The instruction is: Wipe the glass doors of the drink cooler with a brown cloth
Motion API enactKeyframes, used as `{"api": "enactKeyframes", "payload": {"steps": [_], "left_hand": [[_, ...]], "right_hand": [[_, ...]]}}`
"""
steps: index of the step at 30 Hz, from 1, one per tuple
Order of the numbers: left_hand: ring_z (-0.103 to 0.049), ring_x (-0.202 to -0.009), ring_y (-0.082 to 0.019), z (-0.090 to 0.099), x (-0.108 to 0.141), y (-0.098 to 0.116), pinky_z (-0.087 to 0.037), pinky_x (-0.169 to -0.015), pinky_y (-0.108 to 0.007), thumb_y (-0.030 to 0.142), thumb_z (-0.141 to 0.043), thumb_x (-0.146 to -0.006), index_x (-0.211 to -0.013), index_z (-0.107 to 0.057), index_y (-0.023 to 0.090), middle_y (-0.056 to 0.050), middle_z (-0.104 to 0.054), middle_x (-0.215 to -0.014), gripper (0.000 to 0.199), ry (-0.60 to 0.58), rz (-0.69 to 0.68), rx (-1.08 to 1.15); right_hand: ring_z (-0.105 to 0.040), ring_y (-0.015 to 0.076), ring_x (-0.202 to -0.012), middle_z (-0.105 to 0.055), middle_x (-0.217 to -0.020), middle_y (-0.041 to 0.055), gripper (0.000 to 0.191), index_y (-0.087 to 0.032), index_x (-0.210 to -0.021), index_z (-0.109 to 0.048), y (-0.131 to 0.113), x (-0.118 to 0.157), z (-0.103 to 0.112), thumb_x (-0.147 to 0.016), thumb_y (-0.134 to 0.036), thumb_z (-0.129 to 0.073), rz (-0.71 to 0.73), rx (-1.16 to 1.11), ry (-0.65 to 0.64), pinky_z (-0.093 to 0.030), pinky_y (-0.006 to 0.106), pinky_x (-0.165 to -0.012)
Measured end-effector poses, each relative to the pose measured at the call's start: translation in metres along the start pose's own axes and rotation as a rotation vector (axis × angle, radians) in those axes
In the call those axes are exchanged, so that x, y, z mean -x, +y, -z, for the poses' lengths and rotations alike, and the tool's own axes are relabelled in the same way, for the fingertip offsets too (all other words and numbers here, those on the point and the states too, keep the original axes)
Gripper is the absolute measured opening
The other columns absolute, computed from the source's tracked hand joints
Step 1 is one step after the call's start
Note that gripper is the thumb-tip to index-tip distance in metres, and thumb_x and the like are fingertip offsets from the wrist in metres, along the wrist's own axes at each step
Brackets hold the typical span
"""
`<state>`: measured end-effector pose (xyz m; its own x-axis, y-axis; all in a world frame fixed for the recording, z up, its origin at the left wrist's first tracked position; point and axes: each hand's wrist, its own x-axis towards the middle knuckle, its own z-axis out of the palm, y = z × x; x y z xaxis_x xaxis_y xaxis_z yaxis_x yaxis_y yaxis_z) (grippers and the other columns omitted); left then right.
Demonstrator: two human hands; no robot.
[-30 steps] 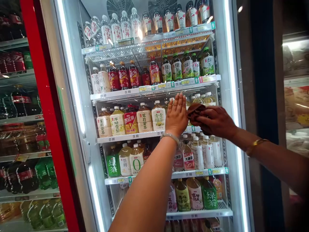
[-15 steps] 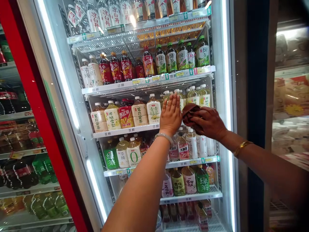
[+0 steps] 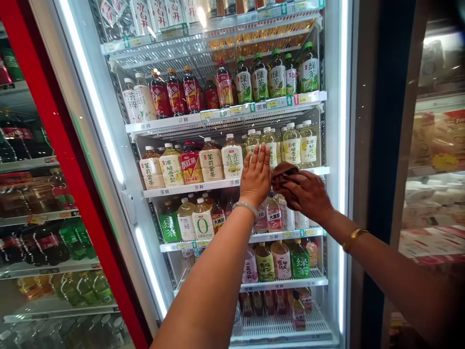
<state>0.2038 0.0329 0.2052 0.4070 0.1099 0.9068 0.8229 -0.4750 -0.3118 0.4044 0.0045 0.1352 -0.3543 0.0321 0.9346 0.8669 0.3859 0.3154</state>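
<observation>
My left hand [image 3: 256, 175] lies flat against the glass door [image 3: 203, 63] of a lit drinks cooler, fingers stretched upward, a pale bangle on the wrist. Just right of it, my right hand [image 3: 308, 194] presses a bunched dark brown cloth [image 3: 283, 177] to the same glass; its wrist carries a gold bracelet. The cloth is close beside the left hand's edge. Behind the glass, shelves hold bottled drinks, among them a white-labelled tea bottle [image 3: 232, 157] left of my fingers and green tea bottles [image 3: 276, 75] above. My hands and forearms hide part of the middle and lower shelves.
A red door frame [image 3: 54, 145] and another cooler with soda bottles [image 3: 36, 245] stand on the left. A bright light strip [image 3: 343, 121] runs down the right side of the cooler. Beyond a dark post [image 3: 387, 121], packaged goods [image 3: 450, 140] fill more shelves.
My right hand and the cloth have shifted slightly left and down on the glass. The left hand stays flat. The camera view has tilted a little, so the shelves sit higher.
</observation>
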Motion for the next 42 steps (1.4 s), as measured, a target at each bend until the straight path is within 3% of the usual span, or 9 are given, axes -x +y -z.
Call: {"api": "enactKeyframes", "payload": {"steps": [6, 10, 14, 18, 22, 25, 29, 35, 42], "left_hand": [[-0.011, -0.164, -0.025, -0.002, 0.004, 0.001, -0.016, -0.137, -0.049, 0.020, -0.032, -0.106, -0.165, -0.026, 0.007, -0.013, -0.027, -0.174, 0.061, 0.015, -0.007, -0.063], [-0.012, -0.164, -0.024, 0.001, 0.007, -0.004, -0.018, -0.137, -0.047, 0.018, -0.033, -0.105, -0.162, -0.031, 0.003, -0.016, -0.028, -0.173, 0.059, -0.021, -0.035, -0.078], [-0.015, -0.163, -0.025, 0.007, 0.012, -0.011, -0.020, -0.136, -0.049, 0.018, -0.035, -0.104, -0.163, -0.030, 0.004, -0.017, -0.030, -0.172, 0.060, -0.064, -0.085, -0.070], [-0.019, -0.162, -0.023, 0.011, 0.010, -0.019, -0.023, -0.135, -0.046, 0.020, -0.035, -0.106, -0.164, -0.028, 0.009, -0.013, -0.031, -0.172, 0.060, -0.064, -0.118, -0.048], [-0.021, -0.162, -0.022, 0.020, 0.011, -0.037, -0.026, -0.134, -0.044, 0.020, -0.034, -0.105, -0.165, -0.026, 0.009, -0.014, -0.030, -0.172, 0.061, -0.037, -0.047, -0.048], [-0.021, -0.163, -0.025, 0.032, 0.021, -0.059, -0.025, -0.134, -0.049, 0.019, -0.037, -0.104, -0.165, -0.028, 0.009, -0.016, -0.029, -0.171, 0.062, -0.045, -0.053, -0.094], [-0.022, -0.162, -0.027, 0.046, 0.038, -0.085, -0.022, -0.134, -0.052, 0.017, -0.041, -0.103, -0.166, -0.025, 0.012, -0.015, -0.033, -0.170, 0.065, -0.043, -0.158, -0.153], [-0.026, -0.161, -0.025, 0.056, 0.051, -0.088, -0.025, -0.133, -0.052, 0.017, -0.041, -0.103, -0.169, -0.008, 0.016, -0.016, -0.034, -0.170, 0.074, -0.028, -0.112, -0.009], [-0.011, -0.164, -0.026, 0.093, 0.074, -0.081, -0.027, -0.133, -0.051, 0.017, -0.047, -0.099, -0.169, 0.006, 0.022, -0.014, -0.011, -0.177, 0.089, -0.052, -0.144, 0.198]], "right_hand": [[-0.045, 0.0416, -0.130, -0.055, -0.133, 0.0205, 0.047, -0.018, -0.129, -0.063, -0.001, -0.038, -0.009, -0.083, -0.023, -0.064, -0.422, 0.028, 0.190, -0.045, 0.065, -0.109], [-0.040, 0.0364, -0.140, -0.053, -0.142, 0.0159, 0.050, -0.022, -0.135, -0.059, -0.040, -0.043, -0.027, -0.085, -0.021, -0.064, -0.294, -0.023, 0.158, -0.044, 0.059, -0.118], [-0.047, 0.0338, -0.140, -0.061, -0.137, 0.0115, 0.044, -0.027, -0.130, -0.062, -0.026, -0.011, -0.017, -0.087, -0.023, -0.065, -0.044, -0.105, 0.102, -0.048, 0.057, -0.117], [-0.043, 0.0391, -0.144, -0.056, -0.145, 0.0165, 0.049, -0.024, -0.135, -0.060, -0.009, -0.031, -0.013, -0.086, -0.021, -0.063, -0.199, -0.111, 0.159, -0.043, 0.067, -0.119], [-0.033, 0.0384, -0.152, -0.049, -0.156, 0.0167, 0.056, -0.020, -0.145, -0.053, -0.050, -0.073, -0.037, -0.089, -0.019, -0.057, -0.313, -0.113, 0.239, -0.038, 0.071, -0.122], [-0.039, 0.0330, -0.152, -0.055, -0.155, 0.0104, 0.052, -0.023, -0.141, -0.059, -0.079, -0.072, -0.046, -0.089, -0.019, -0.059, -0.148, -0.160, 0.183, -0.042, 0.062, -0.125], [-0.055, 0.0267, -0.140, -0.068, -0.141, 0.0013, 0.039, -0.034, -0.130, -0.066, -0.072, -0.047, -0.037, -0.094, -0.021, -0.057, 0.078, -0.240, 0.116, -0.050, 0.054, -0.120], [-0.032, 0.0392, -0.154, -0.050, -0.155, 0.0165, 0.056, -0.020, -0.149, -0.051, -0.096, -0.081, -0.050, -0.093, -0.019, -0.053, -0.322, -0.201, 0.224, -0.036, 0.071, -0.124], [-0.019, 0.0370, -0.162, -0.037, -0.168, 0.0134, 0.056, -0.022, -0.155, -0.045, -0.160, -0.104, -0.068, -0.100, -0.030, -0.037, -0.366, -0.435, 0.221, -0.018, 0.072, -0.129]]}}
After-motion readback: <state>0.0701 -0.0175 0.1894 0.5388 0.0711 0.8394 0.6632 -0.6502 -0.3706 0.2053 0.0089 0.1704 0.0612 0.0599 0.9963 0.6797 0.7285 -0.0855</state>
